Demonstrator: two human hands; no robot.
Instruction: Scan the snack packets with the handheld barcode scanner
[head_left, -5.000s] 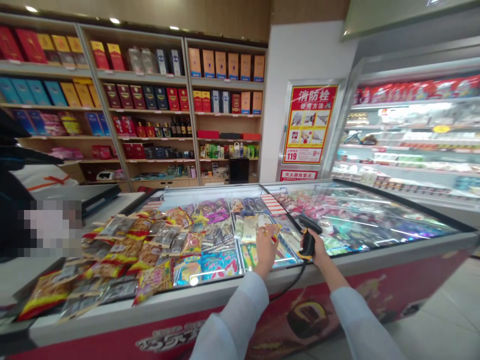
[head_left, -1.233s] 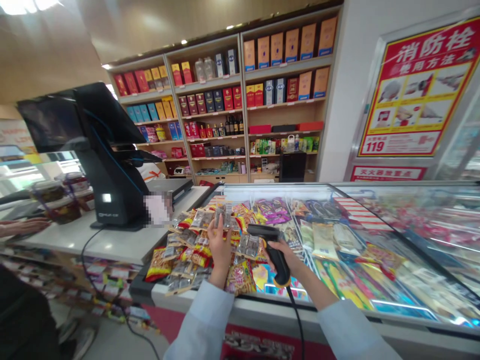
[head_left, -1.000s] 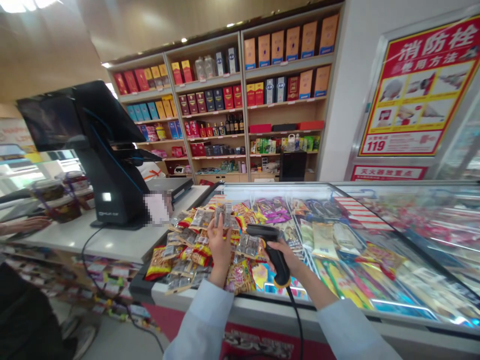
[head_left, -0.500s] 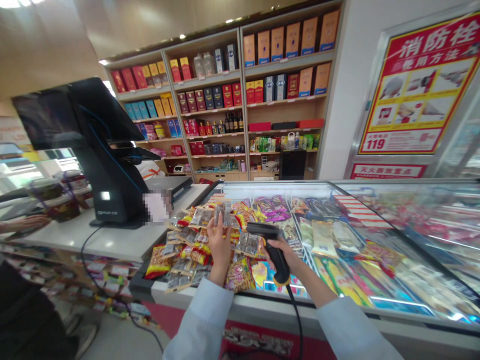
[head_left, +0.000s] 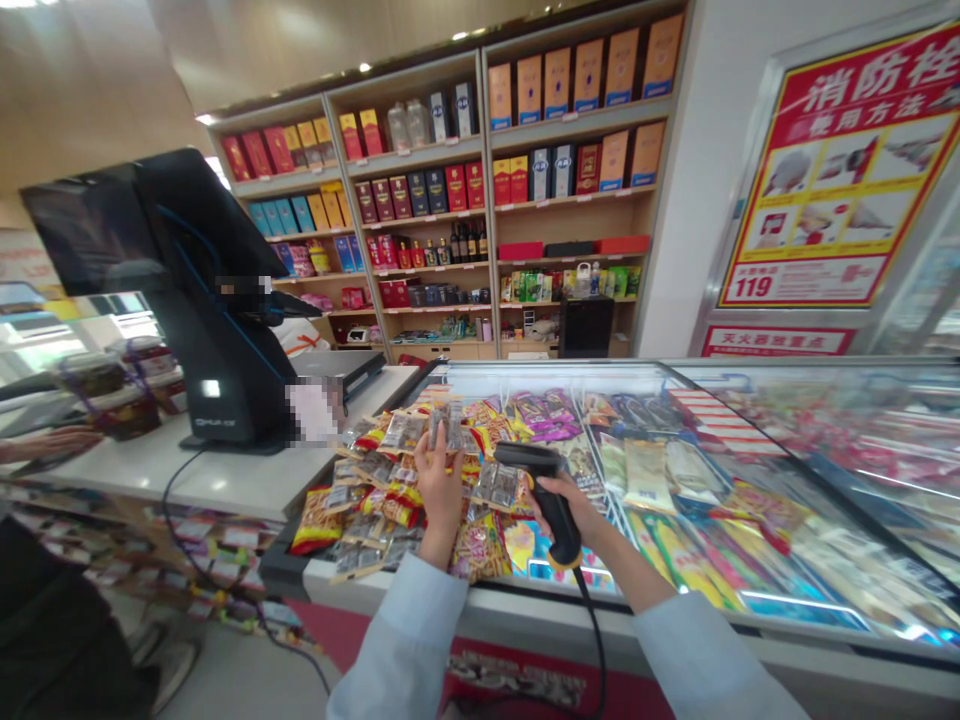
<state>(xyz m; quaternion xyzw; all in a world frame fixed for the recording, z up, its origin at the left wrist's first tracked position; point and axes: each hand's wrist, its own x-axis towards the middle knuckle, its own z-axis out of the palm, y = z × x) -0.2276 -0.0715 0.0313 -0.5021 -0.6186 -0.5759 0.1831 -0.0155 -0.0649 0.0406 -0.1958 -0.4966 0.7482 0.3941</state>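
Observation:
My left hand (head_left: 440, 485) is closed on a small clear snack packet (head_left: 447, 418) with dark contents, index finger lying along its front. Below and around it is a heap of snack packets (head_left: 390, 478), some clear and some red and yellow, on the glass top of a freezer. My right hand (head_left: 571, 505) is wrapped round the grip of a black barcode scanner (head_left: 529, 458). The scanner's head points left, toward the packet, with a gap between them. Its cable hangs down over the freezer's front edge.
A black checkout terminal (head_left: 225, 370) stands on the white counter (head_left: 255, 482) at left, with lidded tubs (head_left: 127, 400) behind. Another person's hand (head_left: 52, 445) rests at the far left. Ice-cream packs (head_left: 645, 475) lie under the freezer glass. Shelves of boxes (head_left: 427, 200) line the back wall.
Both hands hold almost the same pose, with the packet and the scanner nearly unmoved. The view has shifted very slightly.

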